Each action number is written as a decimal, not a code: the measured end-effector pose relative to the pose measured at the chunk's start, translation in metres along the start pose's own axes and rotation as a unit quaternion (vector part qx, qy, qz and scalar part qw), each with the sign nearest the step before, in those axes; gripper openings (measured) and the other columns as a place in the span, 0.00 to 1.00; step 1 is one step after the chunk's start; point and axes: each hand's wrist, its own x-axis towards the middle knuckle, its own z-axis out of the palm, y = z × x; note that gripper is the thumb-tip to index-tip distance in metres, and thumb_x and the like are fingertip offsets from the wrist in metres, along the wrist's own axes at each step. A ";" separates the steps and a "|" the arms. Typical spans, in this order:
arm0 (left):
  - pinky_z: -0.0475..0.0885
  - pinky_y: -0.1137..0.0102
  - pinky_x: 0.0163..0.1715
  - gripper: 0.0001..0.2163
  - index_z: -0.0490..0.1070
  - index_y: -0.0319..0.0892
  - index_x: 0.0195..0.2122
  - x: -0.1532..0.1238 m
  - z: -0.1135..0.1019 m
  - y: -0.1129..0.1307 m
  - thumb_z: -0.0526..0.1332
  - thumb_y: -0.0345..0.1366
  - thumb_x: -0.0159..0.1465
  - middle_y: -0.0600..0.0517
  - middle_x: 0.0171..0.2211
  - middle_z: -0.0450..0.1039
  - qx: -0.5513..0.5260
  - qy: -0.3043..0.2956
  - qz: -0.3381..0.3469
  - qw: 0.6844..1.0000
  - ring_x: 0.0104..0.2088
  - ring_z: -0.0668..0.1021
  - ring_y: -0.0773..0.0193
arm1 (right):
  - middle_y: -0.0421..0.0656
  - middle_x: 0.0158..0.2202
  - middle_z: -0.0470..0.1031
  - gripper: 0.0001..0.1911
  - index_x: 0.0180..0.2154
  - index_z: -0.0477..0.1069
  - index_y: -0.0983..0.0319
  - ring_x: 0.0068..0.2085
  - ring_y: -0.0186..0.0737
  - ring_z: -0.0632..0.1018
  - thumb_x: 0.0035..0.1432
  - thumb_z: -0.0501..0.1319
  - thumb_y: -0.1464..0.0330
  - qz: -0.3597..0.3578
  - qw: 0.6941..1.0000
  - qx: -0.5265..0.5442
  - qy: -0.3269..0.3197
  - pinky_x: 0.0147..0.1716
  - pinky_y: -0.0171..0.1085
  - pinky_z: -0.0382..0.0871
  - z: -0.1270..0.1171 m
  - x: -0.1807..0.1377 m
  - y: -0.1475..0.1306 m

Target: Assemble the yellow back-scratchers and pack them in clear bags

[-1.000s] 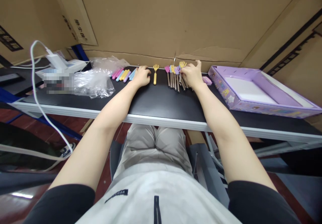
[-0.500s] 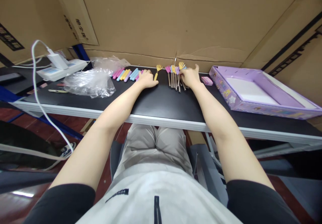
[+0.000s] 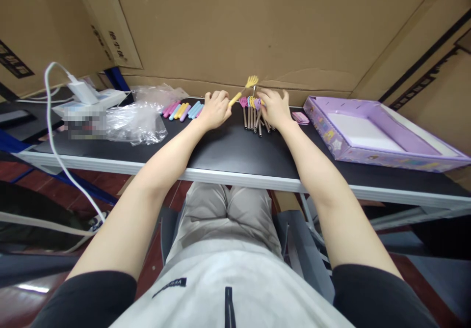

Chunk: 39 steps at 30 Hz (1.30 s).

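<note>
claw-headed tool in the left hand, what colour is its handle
The handle is yellow, like the clawed head; the head view shows it best.

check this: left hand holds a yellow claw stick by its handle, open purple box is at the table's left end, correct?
Wrong end: in the head view, the open purple box is at the right end of the table. The left hand does hold a yellow claw stick by its handle.

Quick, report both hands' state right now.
Left hand: closed, holding the yellow scratcher by its handle.
Right hand: fingers curled at the metal rods; whether it grips one cannot be told.
</note>
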 end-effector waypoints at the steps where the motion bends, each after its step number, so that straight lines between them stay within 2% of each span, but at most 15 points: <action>1: 0.60 0.39 0.75 0.20 0.78 0.45 0.67 -0.001 -0.003 0.006 0.56 0.42 0.79 0.36 0.69 0.75 -0.005 0.002 0.020 1.000 0.73 0.72 0.34 | 0.56 0.78 0.73 0.32 0.75 0.73 0.55 0.75 0.67 0.73 0.75 0.52 0.69 -0.005 1.000 0.001 0.012 0.76 0.79 0.55 -0.004 0.000 -0.004; 3: 0.58 0.39 0.76 0.20 0.77 0.43 0.67 -0.002 -0.006 0.018 0.55 0.40 0.79 0.35 0.70 0.74 -0.008 0.000 0.058 0.998 0.74 0.72 0.35 | 0.55 0.79 0.73 0.33 0.77 0.71 0.55 0.79 0.65 0.69 0.76 0.52 0.70 -0.019 0.999 0.002 0.029 0.78 0.79 0.52 -0.010 0.002 -0.009; 5: 0.57 0.39 0.77 0.20 0.77 0.42 0.66 -0.002 -0.006 0.027 0.54 0.38 0.78 0.34 0.70 0.74 -0.007 -0.005 0.085 0.996 0.74 0.72 0.35 | 0.56 0.73 0.79 0.31 0.73 0.76 0.57 0.76 0.63 0.73 0.77 0.49 0.71 -0.028 0.999 0.000 0.020 0.79 0.78 0.51 -0.013 0.004 -0.009; 8: 0.59 0.37 0.76 0.20 0.78 0.41 0.65 -0.003 -0.004 0.032 0.55 0.35 0.77 0.32 0.68 0.76 -0.001 -0.016 0.098 0.995 0.71 0.75 0.34 | 0.56 0.60 0.88 0.29 0.64 0.83 0.58 0.66 0.61 0.82 0.78 0.47 0.72 -0.035 0.999 -0.007 -0.017 0.79 0.75 0.52 -0.013 0.006 -0.004; 12: 0.64 0.40 0.72 0.18 0.78 0.39 0.62 -0.001 -0.001 0.028 0.54 0.35 0.79 0.32 0.58 0.82 0.011 -0.014 0.074 0.997 0.64 0.81 0.35 | 0.50 0.46 0.90 0.27 0.64 0.84 0.55 0.55 0.60 0.85 0.78 0.50 0.70 -0.070 0.997 -0.005 -0.033 0.77 0.74 0.55 -0.010 0.008 -0.011; 16: 0.72 0.52 0.64 0.16 0.76 0.36 0.61 -0.001 -0.005 0.028 0.52 0.35 0.83 0.31 0.56 0.84 0.032 -0.038 0.049 0.998 0.59 0.85 0.39 | 0.53 0.46 0.90 0.26 0.61 0.85 0.60 0.52 0.59 0.86 0.78 0.50 0.71 -0.109 0.993 -0.010 -0.052 0.72 0.68 0.61 -0.007 0.012 -0.029; 19: 0.75 0.60 0.56 0.15 0.76 0.37 0.62 -0.001 -0.013 0.030 0.53 0.36 0.84 0.32 0.56 0.86 0.043 -0.065 0.035 0.996 0.58 0.88 0.43 | 0.54 0.46 0.89 0.22 0.55 0.85 0.62 0.50 0.57 0.85 0.78 0.51 0.71 -0.124 0.990 -0.011 -0.065 0.67 0.61 0.66 -0.005 0.015 -0.033; 23: 0.75 0.62 0.53 0.15 0.77 0.37 0.62 0.001 -0.020 0.037 0.53 0.37 0.85 0.33 0.56 0.87 0.058 -0.074 0.024 0.995 0.58 0.88 0.43 | 0.50 0.41 0.86 0.18 0.47 0.83 0.60 0.47 0.54 0.84 0.80 0.53 0.68 -0.139 0.989 0.009 -0.059 0.63 0.58 0.68 -0.003 0.020 -0.026; 27: 0.76 0.62 0.53 0.15 0.78 0.38 0.61 0.004 -0.023 0.037 0.54 0.38 0.84 0.34 0.55 0.87 0.055 -0.070 0.016 0.996 0.59 0.88 0.44 | 0.50 0.40 0.86 0.18 0.46 0.82 0.59 0.49 0.54 0.84 0.82 0.53 0.66 -0.135 0.989 0.025 -0.052 0.63 0.55 0.71 -0.001 0.024 -0.017; 29: 0.75 0.62 0.54 0.15 0.78 0.39 0.62 0.002 -0.027 0.027 0.55 0.38 0.84 0.35 0.56 0.87 0.059 -0.077 0.001 0.995 0.60 0.88 0.44 | 0.51 0.41 0.87 0.18 0.46 0.84 0.59 0.52 0.55 0.84 0.81 0.54 0.66 -0.112 0.992 0.032 -0.042 0.63 0.55 0.73 -0.004 0.021 0.000; 31: 0.75 0.62 0.56 0.14 0.77 0.40 0.62 -0.002 -0.035 0.009 0.56 0.37 0.84 0.37 0.58 0.87 0.066 -0.078 -0.041 0.994 0.62 0.86 0.44 | 0.53 0.45 0.89 0.18 0.47 0.85 0.62 0.53 0.55 0.85 0.79 0.55 0.69 -0.058 0.997 0.035 -0.029 0.64 0.57 0.73 -0.011 0.013 0.028; 33: 0.75 0.61 0.58 0.14 0.76 0.39 0.64 -0.007 -0.044 -0.014 0.56 0.36 0.83 0.38 0.60 0.86 0.071 -0.048 -0.137 0.987 0.64 0.85 0.45 | 0.54 0.48 0.90 0.19 0.47 0.86 0.62 0.52 0.55 0.85 0.78 0.55 0.70 0.054 0.998 0.027 -0.002 0.61 0.55 0.74 -0.020 0.002 0.061; 35: 0.75 0.60 0.60 0.17 0.74 0.39 0.67 -0.012 -0.050 -0.032 0.51 0.36 0.85 0.40 0.63 0.85 0.050 0.006 -0.240 0.969 0.64 0.84 0.48 | 0.58 0.50 0.90 0.17 0.49 0.88 0.65 0.52 0.57 0.85 0.76 0.58 0.73 0.191 0.981 0.025 0.015 0.57 0.52 0.75 -0.029 -0.008 0.087; 37: 0.74 0.56 0.65 0.19 0.73 0.42 0.70 -0.013 -0.050 -0.041 0.50 0.38 0.85 0.40 0.67 0.82 0.035 0.005 -0.292 0.956 0.67 0.81 0.45 | 0.60 0.56 0.88 0.18 0.54 0.87 0.65 0.58 0.61 0.83 0.77 0.58 0.71 0.214 0.976 0.011 0.041 0.61 0.55 0.74 -0.035 -0.013 0.095; 39: 0.73 0.55 0.66 0.20 0.73 0.48 0.72 -0.012 -0.046 -0.042 0.52 0.41 0.85 0.43 0.64 0.83 0.001 0.002 -0.292 0.957 0.69 0.80 0.43 | 0.57 0.63 0.84 0.19 0.58 0.85 0.60 0.65 0.64 0.78 0.81 0.57 0.64 0.191 0.978 -0.002 0.085 0.66 0.62 0.69 -0.039 -0.011 0.084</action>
